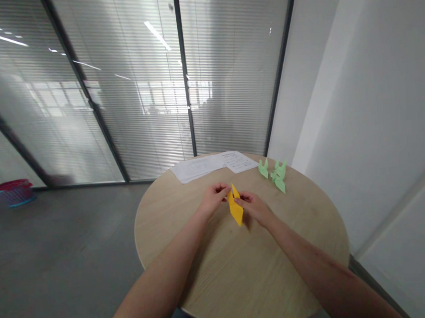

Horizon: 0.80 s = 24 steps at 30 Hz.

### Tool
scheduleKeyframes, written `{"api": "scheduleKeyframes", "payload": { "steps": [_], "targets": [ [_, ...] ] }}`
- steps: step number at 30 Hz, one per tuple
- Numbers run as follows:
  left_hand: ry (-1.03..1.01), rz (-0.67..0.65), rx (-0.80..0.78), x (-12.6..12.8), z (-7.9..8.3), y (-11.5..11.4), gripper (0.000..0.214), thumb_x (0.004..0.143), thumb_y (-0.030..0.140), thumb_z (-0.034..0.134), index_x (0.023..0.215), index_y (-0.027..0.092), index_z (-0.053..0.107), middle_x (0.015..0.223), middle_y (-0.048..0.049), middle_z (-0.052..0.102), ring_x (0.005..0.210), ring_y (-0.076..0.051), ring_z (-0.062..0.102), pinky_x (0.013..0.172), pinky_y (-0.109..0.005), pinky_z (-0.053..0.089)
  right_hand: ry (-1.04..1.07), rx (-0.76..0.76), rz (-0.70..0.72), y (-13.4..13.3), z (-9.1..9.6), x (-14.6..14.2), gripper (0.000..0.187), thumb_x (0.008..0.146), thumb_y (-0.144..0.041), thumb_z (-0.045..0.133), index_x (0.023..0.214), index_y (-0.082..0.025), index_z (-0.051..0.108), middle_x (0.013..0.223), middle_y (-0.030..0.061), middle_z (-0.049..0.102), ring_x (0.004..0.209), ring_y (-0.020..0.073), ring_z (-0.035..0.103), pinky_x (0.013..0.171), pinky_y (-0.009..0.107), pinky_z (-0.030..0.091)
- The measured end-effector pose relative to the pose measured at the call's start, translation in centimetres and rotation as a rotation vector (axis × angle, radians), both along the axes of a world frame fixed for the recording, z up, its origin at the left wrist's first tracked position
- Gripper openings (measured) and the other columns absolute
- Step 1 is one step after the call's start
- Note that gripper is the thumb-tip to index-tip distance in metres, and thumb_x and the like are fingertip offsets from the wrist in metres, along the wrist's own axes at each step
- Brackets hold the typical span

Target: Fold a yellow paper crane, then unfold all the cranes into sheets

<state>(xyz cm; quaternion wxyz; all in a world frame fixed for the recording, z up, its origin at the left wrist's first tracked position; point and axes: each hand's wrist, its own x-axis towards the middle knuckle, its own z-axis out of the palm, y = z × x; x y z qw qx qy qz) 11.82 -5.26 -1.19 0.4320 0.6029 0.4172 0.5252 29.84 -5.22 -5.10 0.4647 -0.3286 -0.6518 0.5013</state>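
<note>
A folded yellow paper shape (235,208), long and pointed, is held upright just above the round wooden table (205,274). My left hand (213,198) pinches its upper left edge with closed fingers. My right hand (253,207) grips its right side, thumb and fingers pressed on the paper. Both forearms reach in from the bottom of the view.
Two green folded paper figures (274,173) stand on the table behind my right hand. White printed sheets (213,164) lie at the far edge. Glass walls with blinds (157,85) stand behind, a white wall at right, and a red and blue basket (11,192) on the floor far left.
</note>
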Motion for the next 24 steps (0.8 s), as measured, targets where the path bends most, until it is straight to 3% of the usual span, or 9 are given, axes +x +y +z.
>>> {"api": "scheduleKeyframes", "payload": {
  "steps": [6, 11, 18, 24],
  "targets": [
    [0.020, 0.022, 0.017, -0.08, -0.35, 0.42, 0.036, 0.074, 0.052, 0.075, 0.082, 0.016, 0.071, 0.078, -0.0045, 0.070, 0.072, -0.017, 0.063, 0.062, -0.028, 0.051, -0.013, 0.015, -0.148, 0.67, -0.17, 0.48, 0.031, 0.077, -0.047, 0.073, 0.095, -0.023, 0.075, 0.097, 0.0062, 0.077, 0.089, 0.0239, 0.069, 0.084, 0.037, 0.053],
    [0.043, -0.021, 0.033, -0.15, -0.46, 0.33, 0.037, 0.073, 0.045, 0.078, 0.095, 0.016, 0.072, 0.087, -0.0064, 0.072, 0.076, -0.018, 0.065, 0.064, -0.028, 0.051, -0.018, 0.047, -0.219, 0.86, -0.17, 0.57, 0.030, 0.076, -0.048, 0.073, 0.092, -0.022, 0.075, 0.094, 0.0062, 0.077, 0.088, 0.0242, 0.070, 0.083, 0.038, 0.054],
    [0.073, -0.033, 0.030, -0.24, -0.67, 0.44, 0.028, 0.073, 0.042, 0.078, 0.081, 0.016, 0.072, 0.077, -0.0050, 0.070, 0.069, -0.017, 0.063, 0.065, -0.029, 0.050, 0.039, 0.088, -0.206, 0.92, 0.23, 0.64, 0.030, 0.077, -0.048, 0.072, 0.093, -0.023, 0.073, 0.098, 0.0076, 0.076, 0.091, 0.0249, 0.069, 0.090, 0.041, 0.052],
    [0.035, -0.015, 0.041, -0.64, -0.38, 0.85, 0.033, 0.071, 0.045, 0.079, 0.085, 0.016, 0.073, 0.082, -0.0053, 0.072, 0.074, -0.017, 0.064, 0.065, -0.029, 0.052, 0.017, 0.086, -0.248, 1.11, 0.09, 0.72, 0.032, 0.077, -0.050, 0.071, 0.094, -0.024, 0.071, 0.101, 0.0069, 0.075, 0.093, 0.0248, 0.068, 0.090, 0.041, 0.052]
  ]
}}
